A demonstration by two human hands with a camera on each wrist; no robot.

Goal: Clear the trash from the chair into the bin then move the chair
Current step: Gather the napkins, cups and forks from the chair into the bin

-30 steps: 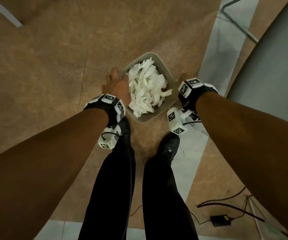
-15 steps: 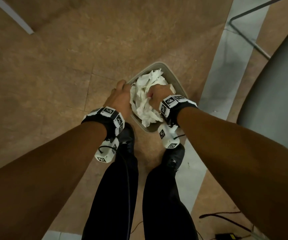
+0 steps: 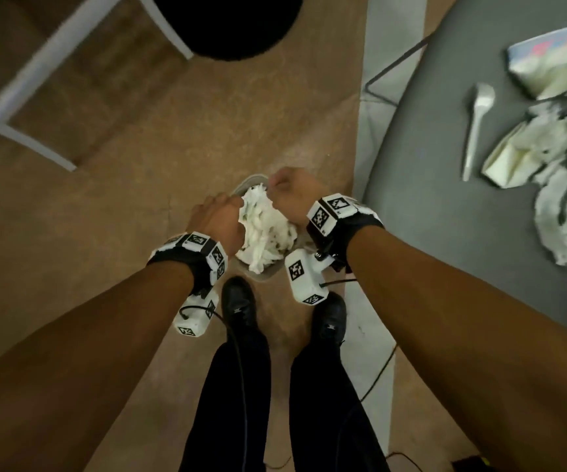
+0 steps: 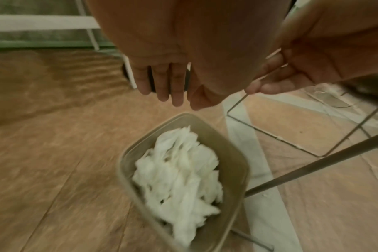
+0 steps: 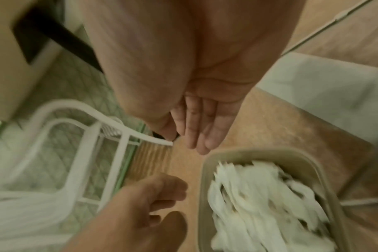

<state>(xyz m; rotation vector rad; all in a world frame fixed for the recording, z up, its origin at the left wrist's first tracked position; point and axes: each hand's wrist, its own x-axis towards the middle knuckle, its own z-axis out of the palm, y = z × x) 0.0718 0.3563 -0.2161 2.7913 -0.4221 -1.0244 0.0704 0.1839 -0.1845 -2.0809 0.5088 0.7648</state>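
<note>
A beige bin [image 3: 251, 180] stands on the floor in front of my feet, heaped with crumpled white paper [image 3: 265, 229]. My left hand [image 3: 217, 216] hovers over its left rim with fingers [image 4: 168, 88] hanging straight and empty. My right hand [image 3: 288, 192] is above the far rim, holding nothing, its fingers [image 5: 196, 133] extended over the bin [image 5: 248, 153]. To the right is the chair's grey seat [image 3: 445, 199], carrying a white plastic spoon [image 3: 478, 124], torn paper [image 3: 554, 185] and a colourful wrapper [image 3: 554, 56].
The chair's thin metal legs [image 4: 313, 163] run close beside the bin [image 4: 127, 153]. A white-framed stool with a black round seat [image 3: 227, 22] stands ahead on the left. A cable and black adapter [image 3: 469, 466] lie on the floor at bottom right.
My right hand came off the paper it was pressing in the bin and both hands rose. The view tilted up, bringing the chair seat with its trash into sight.
</note>
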